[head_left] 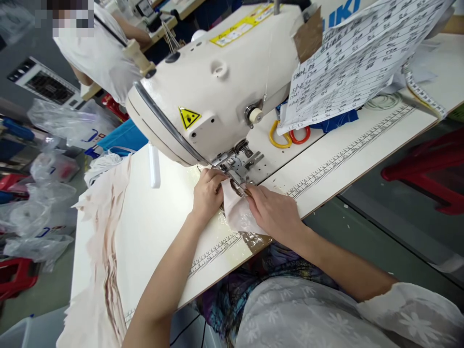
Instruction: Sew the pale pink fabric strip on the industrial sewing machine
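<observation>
A piece of pale pink fabric (pixel 237 210) lies under the needle area of a white sewing machine (pixel 213 82) and hangs toward the table's front edge. On its left side, my left hand (pixel 208 192) has its fingers closed at the fabric's edge, close to the presser foot (pixel 235 169). My right hand (pixel 273 210) pinches the fabric's right edge beside the metal folder or guide by the foot. The fingertips of both hands are partly hidden by the fabric and the machine parts.
Stacked pale pink fabric pieces (pixel 105 251) drape along the table's left side. Scissors with yellow and red handles (pixel 290 135) lie right of the machine, under a handwritten sheet (pixel 355 67). A tape measure (pixel 422 94) sits at far right. Another person (pixel 97 53) works behind; red stools stand nearby.
</observation>
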The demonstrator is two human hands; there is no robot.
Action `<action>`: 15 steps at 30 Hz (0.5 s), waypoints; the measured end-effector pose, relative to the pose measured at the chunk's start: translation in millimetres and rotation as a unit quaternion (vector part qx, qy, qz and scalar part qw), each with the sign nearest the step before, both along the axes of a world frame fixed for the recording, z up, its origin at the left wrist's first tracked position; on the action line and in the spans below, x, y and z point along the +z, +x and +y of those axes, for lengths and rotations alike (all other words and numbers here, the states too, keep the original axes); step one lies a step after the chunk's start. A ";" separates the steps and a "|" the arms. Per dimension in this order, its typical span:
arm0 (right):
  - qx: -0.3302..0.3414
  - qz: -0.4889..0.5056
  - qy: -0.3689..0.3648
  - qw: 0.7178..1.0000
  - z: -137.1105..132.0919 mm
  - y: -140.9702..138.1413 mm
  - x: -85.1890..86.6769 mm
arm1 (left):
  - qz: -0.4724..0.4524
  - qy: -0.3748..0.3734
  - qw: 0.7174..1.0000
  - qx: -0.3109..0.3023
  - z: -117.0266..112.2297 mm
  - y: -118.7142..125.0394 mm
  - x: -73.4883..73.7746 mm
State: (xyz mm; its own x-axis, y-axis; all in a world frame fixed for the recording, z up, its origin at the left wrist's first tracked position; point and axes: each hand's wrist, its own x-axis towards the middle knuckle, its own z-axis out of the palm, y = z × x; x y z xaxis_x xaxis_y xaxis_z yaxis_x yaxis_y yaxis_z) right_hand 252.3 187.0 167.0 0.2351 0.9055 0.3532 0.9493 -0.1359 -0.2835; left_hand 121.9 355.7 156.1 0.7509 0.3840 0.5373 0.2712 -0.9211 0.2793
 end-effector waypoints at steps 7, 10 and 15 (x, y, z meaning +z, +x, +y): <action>0.042 0.117 0.032 0.992 -71.5 7.1 -1.4 | 0.128 0.025 0.991 -0.030 -18.8 -8.4 17.7; 0.072 0.117 0.032 0.990 -87.0 10.2 -1.6 | 0.168 0.045 0.985 0.010 -33.0 -4.7 19.2; 0.095 0.064 0.053 0.992 -81.1 12.4 -2.3 | 0.163 0.049 0.982 0.088 -54.9 0.7 9.7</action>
State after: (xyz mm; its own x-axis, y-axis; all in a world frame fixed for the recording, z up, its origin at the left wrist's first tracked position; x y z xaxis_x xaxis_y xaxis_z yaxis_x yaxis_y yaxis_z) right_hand 264.6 105.9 164.7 0.1139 0.8970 0.4270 0.9100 0.0783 -0.4072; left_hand 122.7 300.7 165.8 0.8155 0.4818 0.3208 0.4887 -0.8701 0.0643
